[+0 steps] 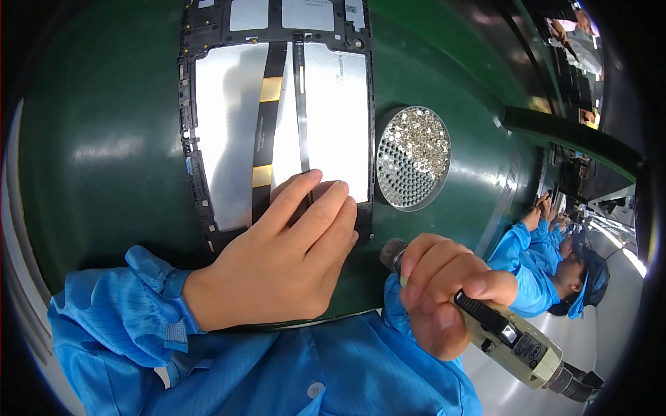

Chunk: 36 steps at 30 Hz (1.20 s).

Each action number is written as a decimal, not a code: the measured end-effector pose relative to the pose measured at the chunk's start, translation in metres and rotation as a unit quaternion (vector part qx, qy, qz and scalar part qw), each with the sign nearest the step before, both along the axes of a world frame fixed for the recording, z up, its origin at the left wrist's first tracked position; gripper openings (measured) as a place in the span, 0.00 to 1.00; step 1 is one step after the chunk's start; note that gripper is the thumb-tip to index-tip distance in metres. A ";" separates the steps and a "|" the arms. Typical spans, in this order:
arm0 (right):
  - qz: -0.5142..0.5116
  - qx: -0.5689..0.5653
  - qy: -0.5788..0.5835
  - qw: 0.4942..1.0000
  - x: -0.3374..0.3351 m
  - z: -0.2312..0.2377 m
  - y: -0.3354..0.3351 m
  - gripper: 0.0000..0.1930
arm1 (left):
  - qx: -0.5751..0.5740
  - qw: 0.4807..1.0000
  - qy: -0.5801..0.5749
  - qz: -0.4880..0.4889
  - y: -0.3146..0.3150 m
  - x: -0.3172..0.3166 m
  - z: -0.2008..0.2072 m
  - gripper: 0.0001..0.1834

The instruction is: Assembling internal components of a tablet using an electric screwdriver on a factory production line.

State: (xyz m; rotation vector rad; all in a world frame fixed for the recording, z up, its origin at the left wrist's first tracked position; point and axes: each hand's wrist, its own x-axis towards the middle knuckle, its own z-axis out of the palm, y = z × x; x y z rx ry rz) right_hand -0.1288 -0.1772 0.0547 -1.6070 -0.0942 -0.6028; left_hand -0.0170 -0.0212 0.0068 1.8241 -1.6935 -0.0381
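Observation:
An opened tablet-like device lies in front of me, with silver battery panels, a black frame and dark flat cables bearing gold patches. My left hand rests on its near part, fingers stretched out and slightly apart, holding nothing. That hand hides part of the near edge. Gripped in my right hand is a pale green electric screwdriver with a black lever. Its thin bit points left, and the tip is at the device's near right corner. Whether a screw sits under the tip is too small to tell.
Right of the device stands a round dish of small silver screws, some seated in a perforated plate. Everything lies on a green work mat. At the right, a co-worker in a blue sleeve sits along the bench, near a dark green bar.

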 end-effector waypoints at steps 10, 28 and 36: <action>-0.002 -0.005 0.007 1.000 0.000 -0.002 0.003 0.21 | 0.010 1.000 0.005 -0.001 0.002 -0.001 0.000 0.09; -0.035 0.019 -0.014 0.999 0.000 -0.001 -0.010 0.18 | 0.026 0.999 -0.008 -0.018 0.002 0.003 0.004 0.10; -0.122 0.038 -0.007 0.992 0.004 -0.015 -0.026 0.17 | 0.015 1.000 -0.016 -0.004 0.000 0.001 0.002 0.10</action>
